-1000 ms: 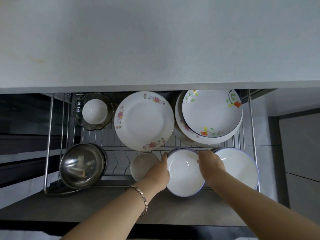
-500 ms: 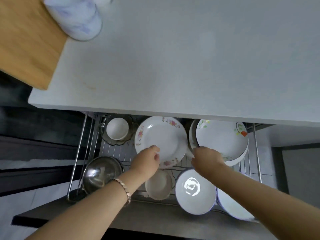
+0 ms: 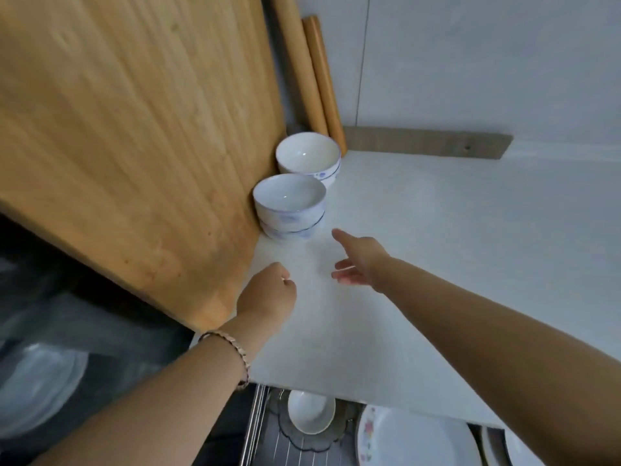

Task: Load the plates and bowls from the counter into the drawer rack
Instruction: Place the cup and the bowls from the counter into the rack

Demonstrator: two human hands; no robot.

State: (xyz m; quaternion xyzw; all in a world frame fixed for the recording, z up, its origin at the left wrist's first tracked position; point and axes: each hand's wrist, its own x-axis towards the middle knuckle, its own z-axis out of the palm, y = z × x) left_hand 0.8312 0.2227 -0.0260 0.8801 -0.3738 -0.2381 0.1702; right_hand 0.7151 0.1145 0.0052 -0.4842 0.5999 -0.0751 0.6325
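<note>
Two stacks of white bowls with blue patterns stand on the white counter (image 3: 453, 250) against a big wooden board. The nearer stack (image 3: 289, 207) has two bowls; the farther stack (image 3: 308, 159) sits behind it. My right hand (image 3: 361, 260) hovers just right of and below the nearer stack, fingers spread, holding nothing. My left hand (image 3: 268, 294) is lower and to the left, fingers curled in, empty. At the bottom edge, the drawer rack (image 3: 268, 445) shows a small white bowl (image 3: 311, 412) on a glass dish and a floral plate (image 3: 416, 442).
A large wooden cutting board (image 3: 134, 146) leans at the left, overhanging the counter edge. Two wooden rolling pins (image 3: 312, 72) stand in the corner. A grey strip (image 3: 426, 142) runs along the wall base. A pale dish (image 3: 37, 385) lies low at far left.
The view has swung up from the drawer to the counter. Both hands left the bowls in the rack and rose over the counter toward the bowl stacks.
</note>
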